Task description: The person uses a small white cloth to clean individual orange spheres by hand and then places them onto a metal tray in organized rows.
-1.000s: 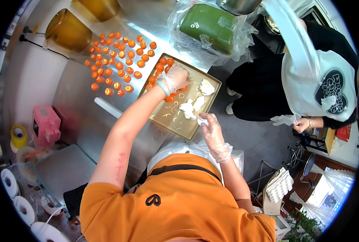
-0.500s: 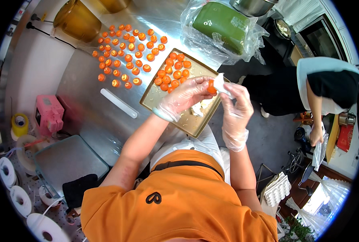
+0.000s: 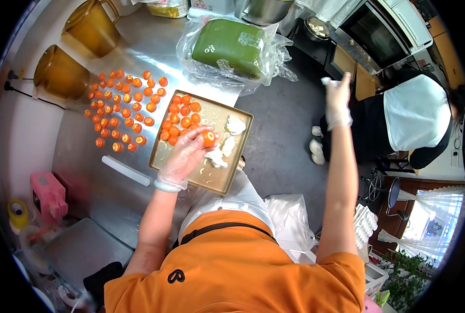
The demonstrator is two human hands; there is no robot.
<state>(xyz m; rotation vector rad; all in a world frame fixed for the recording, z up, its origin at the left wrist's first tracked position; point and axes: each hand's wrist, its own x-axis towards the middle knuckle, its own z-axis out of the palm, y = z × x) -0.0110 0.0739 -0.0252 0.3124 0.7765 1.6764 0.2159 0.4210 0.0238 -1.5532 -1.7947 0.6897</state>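
My left hand (image 3: pixel 186 154), in a clear glove, has its fingers closed round a shiny orange ball (image 3: pixel 208 138) like an egg yolk, with a pale ring on its face. It is over a gold-coloured tray (image 3: pixel 218 183). More orange balls (image 3: pixel 174 118) sit close together on the tray's left side. Crumpled white scraps (image 3: pixel 236 125), paper or egg white, lie on its right side with small pale bits around. My right hand (image 3: pixel 338 101), gloved too, stretches far out to the right over the floor. A small white scrap (image 3: pixel 325 81) shows at its fingertips.
Many orange balls (image 3: pixel 127 112) stand in rows on the steel table (image 3: pixel 78 141), beside a white bar (image 3: pixel 126 170). Behind the tray lies a green package (image 3: pixel 227 47) in clear plastic. Amber jugs (image 3: pixel 60 73) stand far left. At right, a co-worker (image 3: pixel 415 112) bends over.
My right hand has left the orange ball and swung out to the right with a white scrap. My left hand keeps the ball over the tray. The view has shifted right.
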